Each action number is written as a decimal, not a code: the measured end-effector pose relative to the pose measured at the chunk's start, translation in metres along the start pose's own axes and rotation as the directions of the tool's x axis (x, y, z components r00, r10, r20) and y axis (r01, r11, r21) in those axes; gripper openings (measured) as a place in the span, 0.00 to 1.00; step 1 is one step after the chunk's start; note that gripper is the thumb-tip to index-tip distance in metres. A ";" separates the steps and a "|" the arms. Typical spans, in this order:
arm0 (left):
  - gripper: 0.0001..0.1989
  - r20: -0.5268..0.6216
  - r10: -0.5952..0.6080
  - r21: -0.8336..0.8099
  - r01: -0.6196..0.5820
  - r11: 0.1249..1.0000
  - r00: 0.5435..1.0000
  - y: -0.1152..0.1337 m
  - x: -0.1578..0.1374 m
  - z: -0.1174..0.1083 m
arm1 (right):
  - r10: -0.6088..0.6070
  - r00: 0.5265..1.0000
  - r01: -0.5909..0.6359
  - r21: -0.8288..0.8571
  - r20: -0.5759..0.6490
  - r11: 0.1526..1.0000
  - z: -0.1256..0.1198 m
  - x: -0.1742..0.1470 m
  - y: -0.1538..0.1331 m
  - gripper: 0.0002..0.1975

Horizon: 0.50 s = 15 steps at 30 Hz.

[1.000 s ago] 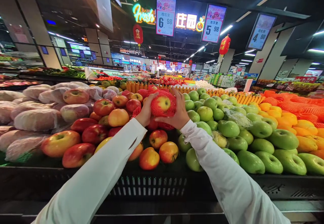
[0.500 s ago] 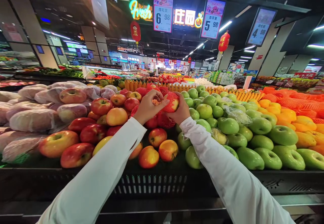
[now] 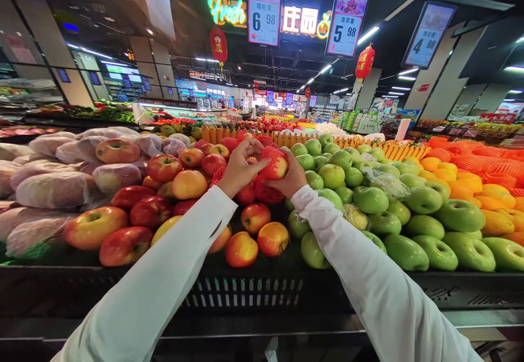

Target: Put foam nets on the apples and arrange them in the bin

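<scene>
Above the middle of the fruit display I hold up a red apple (image 3: 277,165), partly covered by a red foam net (image 3: 268,154). My right hand (image 3: 295,177) wraps round the apple's right side. On its left, my left hand (image 3: 241,170) has curled fingers and its thumb against the net's edge; its fingertips are partly hidden. More red foam nets (image 3: 268,193) lie just below and behind the hands. Loose red-yellow apples (image 3: 241,249) rest under my wrists.
Bagged apples (image 3: 55,190) fill the left side. Green apples (image 3: 370,200) are heaped on the right, with oranges (image 3: 493,195) beyond. A black slotted crate wall (image 3: 245,292) runs along the front, and a low yellow fence (image 3: 221,135) stands behind.
The view has tilted and shifted slightly. Both hands stay round the apple and net, with barely any change in grip.
</scene>
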<state>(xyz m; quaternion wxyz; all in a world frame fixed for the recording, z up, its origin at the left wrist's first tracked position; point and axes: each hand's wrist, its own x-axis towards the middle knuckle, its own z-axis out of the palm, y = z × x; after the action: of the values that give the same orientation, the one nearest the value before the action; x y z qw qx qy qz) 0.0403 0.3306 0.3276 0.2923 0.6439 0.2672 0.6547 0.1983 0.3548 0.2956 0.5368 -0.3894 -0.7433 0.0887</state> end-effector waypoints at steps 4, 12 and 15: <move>0.13 -0.173 -0.007 0.218 0.045 0.975 0.985 -0.001 0.006 -0.012 | 0.039 0.998 -0.039 0.001 -0.041 0.999 0.000 0.000 0.000 0.43; 0.25 0.330 -0.272 0.570 0.038 0.820 0.904 -0.062 -0.022 -0.039 | 0.204 0.948 -0.184 0.104 -0.244 0.977 0.000 0.004 0.010 0.42; 0.22 0.378 -0.287 0.584 0.014 0.811 0.880 -0.077 -0.027 -0.041 | 0.203 0.950 -0.185 0.097 -0.236 0.978 0.000 0.005 0.010 0.43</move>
<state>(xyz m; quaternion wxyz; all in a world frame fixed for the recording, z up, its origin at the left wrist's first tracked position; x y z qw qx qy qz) 0.0025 0.3647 0.2520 0.1943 0.8104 0.4256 0.3528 0.2023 0.3648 0.2935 0.6268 -0.4484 -0.6259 0.1196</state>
